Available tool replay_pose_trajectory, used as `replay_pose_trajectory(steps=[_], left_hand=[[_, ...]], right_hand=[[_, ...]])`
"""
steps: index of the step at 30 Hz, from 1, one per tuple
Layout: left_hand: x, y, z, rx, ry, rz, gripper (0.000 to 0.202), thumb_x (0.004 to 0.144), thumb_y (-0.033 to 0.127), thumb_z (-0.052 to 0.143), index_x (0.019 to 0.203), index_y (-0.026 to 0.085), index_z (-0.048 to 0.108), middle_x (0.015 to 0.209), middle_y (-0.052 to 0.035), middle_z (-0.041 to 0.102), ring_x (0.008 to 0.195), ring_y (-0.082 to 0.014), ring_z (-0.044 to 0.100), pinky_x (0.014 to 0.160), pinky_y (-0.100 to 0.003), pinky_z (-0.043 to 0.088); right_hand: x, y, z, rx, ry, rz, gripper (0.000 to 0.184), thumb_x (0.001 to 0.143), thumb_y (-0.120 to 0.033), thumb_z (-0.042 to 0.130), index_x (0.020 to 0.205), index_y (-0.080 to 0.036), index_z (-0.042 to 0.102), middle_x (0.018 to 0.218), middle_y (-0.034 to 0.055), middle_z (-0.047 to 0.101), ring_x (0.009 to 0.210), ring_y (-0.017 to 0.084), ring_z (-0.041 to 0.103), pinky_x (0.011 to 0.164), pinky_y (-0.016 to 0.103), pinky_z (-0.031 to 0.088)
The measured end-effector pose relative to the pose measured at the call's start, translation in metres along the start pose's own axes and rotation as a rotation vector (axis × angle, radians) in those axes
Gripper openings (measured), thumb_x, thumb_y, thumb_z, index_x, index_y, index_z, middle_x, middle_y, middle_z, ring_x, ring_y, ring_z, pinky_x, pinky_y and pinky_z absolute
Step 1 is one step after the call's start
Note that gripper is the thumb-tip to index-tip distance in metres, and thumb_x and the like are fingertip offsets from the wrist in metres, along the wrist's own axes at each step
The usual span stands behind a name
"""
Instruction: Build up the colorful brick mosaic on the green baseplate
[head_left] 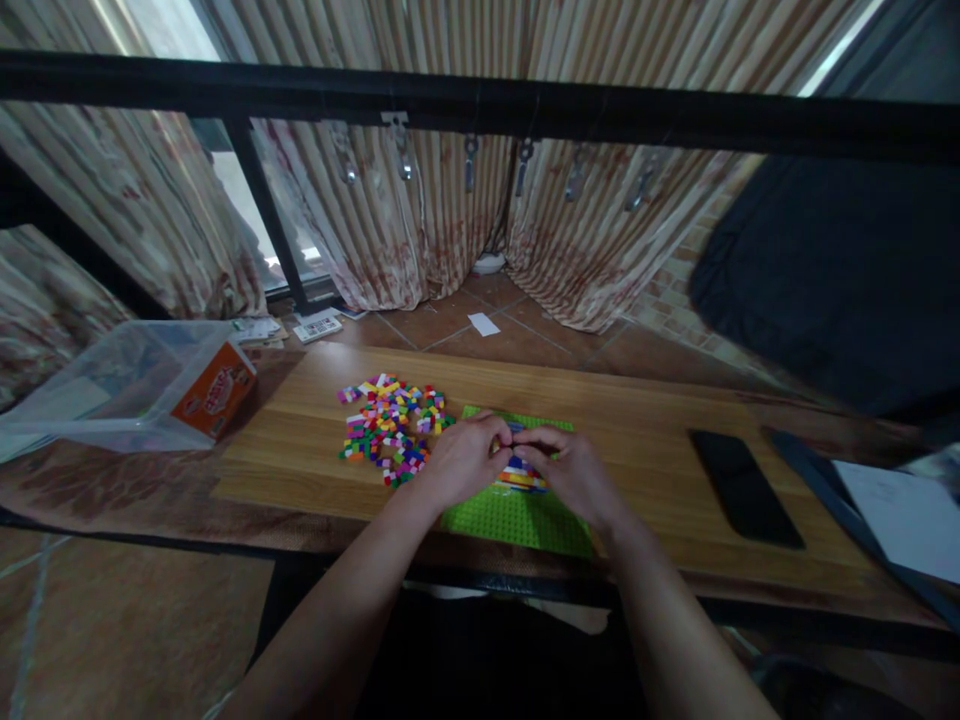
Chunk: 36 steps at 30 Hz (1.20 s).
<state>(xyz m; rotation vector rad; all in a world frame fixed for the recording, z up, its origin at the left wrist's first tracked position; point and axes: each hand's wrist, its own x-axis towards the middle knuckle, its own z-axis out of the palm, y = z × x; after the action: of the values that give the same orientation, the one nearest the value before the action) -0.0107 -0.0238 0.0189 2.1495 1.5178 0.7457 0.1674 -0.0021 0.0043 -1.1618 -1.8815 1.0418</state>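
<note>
A green studded baseplate lies on the wooden board in front of me. Rows of coloured toy bricks in white, red, yellow and blue sit on its middle, partly covered by my hands. Over these rows my left hand is closed, thumb and forefinger pinched together. From the other side my right hand meets it, its fingertips also pinched and almost touching the left ones. Whatever is between the fingertips is too small and hidden to name. Left of the baseplate spreads a pile of loose toy bricks in many colours.
The wooden board carries a black phone on the right. Beyond it are white papers. A clear plastic box with an orange label stands at the left. A dark metal bar with hanging hooks crosses in front, before striped curtains.
</note>
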Motion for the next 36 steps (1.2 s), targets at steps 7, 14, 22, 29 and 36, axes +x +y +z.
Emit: replay_pose_trajectory(steps=[7,14,22,29,36], left_hand=[[0.004,-0.003,0.008,0.031,0.023,-0.062,0.014,0.085,0.017,0.052,0.093,0.021,0.064,0.091,-0.0023,0.068,0.085,-0.0164,0.064,0.08,-0.027,0.049],[0.006,-0.006,0.009,0.021,0.057,-0.214,0.028,0.083,0.009,0.049,0.104,0.017,0.065,0.093,-0.0052,0.071,0.085,-0.0174,0.067,0.084,-0.029,0.051],[0.008,-0.005,0.016,-0.047,0.049,-0.296,0.034,0.085,0.013,0.049,0.116,0.013,0.062,0.101,-0.0091,0.073,0.091,-0.0192,0.068,0.088,-0.031,0.051],[0.009,-0.004,0.017,-0.063,0.032,-0.329,0.038,0.085,0.015,0.049,0.122,0.013,0.06,0.108,-0.0114,0.072,0.097,-0.0213,0.067,0.091,-0.033,0.051],[0.012,-0.003,0.018,-0.035,0.034,-0.315,0.036,0.086,0.017,0.051,0.12,0.013,0.062,0.115,-0.0121,0.069,0.106,-0.0217,0.065,0.096,-0.032,0.048]], right_hand=[[0.0,0.009,-0.01,-0.059,0.087,0.035,0.016,0.078,-0.034,0.063,0.08,-0.024,0.076,0.08,0.0024,0.074,0.073,0.018,0.066,0.07,0.031,0.049],[0.003,0.028,-0.016,-0.044,0.174,0.084,0.02,0.072,-0.041,0.068,0.076,-0.023,0.076,0.081,0.0049,0.072,0.075,0.02,0.063,0.069,0.033,0.048],[0.004,0.029,-0.017,0.009,0.163,0.075,0.018,0.071,-0.039,0.072,0.074,-0.023,0.076,0.078,0.0045,0.071,0.075,0.02,0.062,0.07,0.034,0.047],[0.003,0.029,-0.01,0.065,0.154,0.053,0.018,0.07,-0.042,0.075,0.073,-0.024,0.076,0.087,0.0051,0.07,0.085,0.021,0.063,0.081,0.037,0.048],[0.005,0.036,0.003,0.078,0.236,0.115,0.019,0.067,-0.043,0.075,0.072,-0.024,0.076,0.098,0.0061,0.069,0.096,0.024,0.062,0.091,0.042,0.045]])
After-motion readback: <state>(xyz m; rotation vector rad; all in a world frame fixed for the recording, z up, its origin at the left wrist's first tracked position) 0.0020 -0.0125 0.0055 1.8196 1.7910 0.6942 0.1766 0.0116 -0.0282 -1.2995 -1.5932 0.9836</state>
